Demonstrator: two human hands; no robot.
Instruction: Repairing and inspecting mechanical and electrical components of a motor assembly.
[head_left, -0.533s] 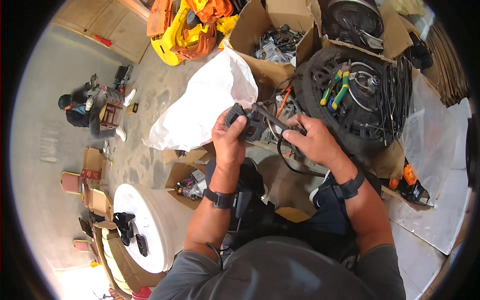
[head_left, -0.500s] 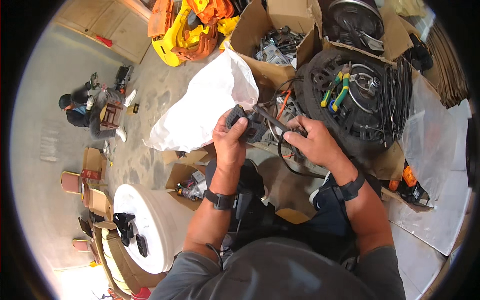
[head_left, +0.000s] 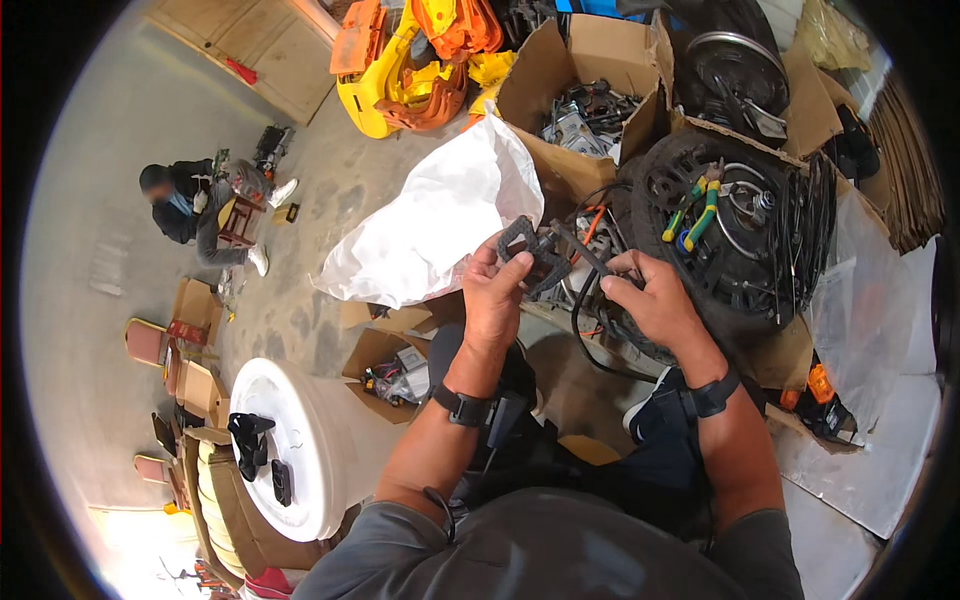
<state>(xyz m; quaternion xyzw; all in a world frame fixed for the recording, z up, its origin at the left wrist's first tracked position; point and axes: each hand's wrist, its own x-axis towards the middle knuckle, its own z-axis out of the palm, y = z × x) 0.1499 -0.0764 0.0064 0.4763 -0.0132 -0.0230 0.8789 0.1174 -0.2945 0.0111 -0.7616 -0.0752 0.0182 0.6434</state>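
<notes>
A black bike pedal (head_left: 541,268) is gripped between the thumb and fingers of my left hand (head_left: 492,296). Against its inner side sits the end of a dark bar (head_left: 578,246) that looks like a crank arm. My right hand (head_left: 655,302) is closed round the other end of this bar, and its fingertips are partly hidden. Below the bar, a black cable (head_left: 584,340) loops down toward my knees. Just beyond my right hand lies a black wheel with a tyre (head_left: 655,215), carrying green-and-yellow pliers (head_left: 705,212) and a bundle of black cables (head_left: 812,235).
A white sack (head_left: 430,225) spreads beyond my left hand. Ahead stands a cardboard box (head_left: 565,165) of metal parts, near yellow and orange plastic panels (head_left: 365,105). A white drum (head_left: 345,470) is at my left. Farther left, a person (head_left: 185,205) sits by the wall.
My view has shifted, so the surroundings appear farther right. The pedal has turned in my left hand, showing more of its open frame. Both hands keep their holds.
</notes>
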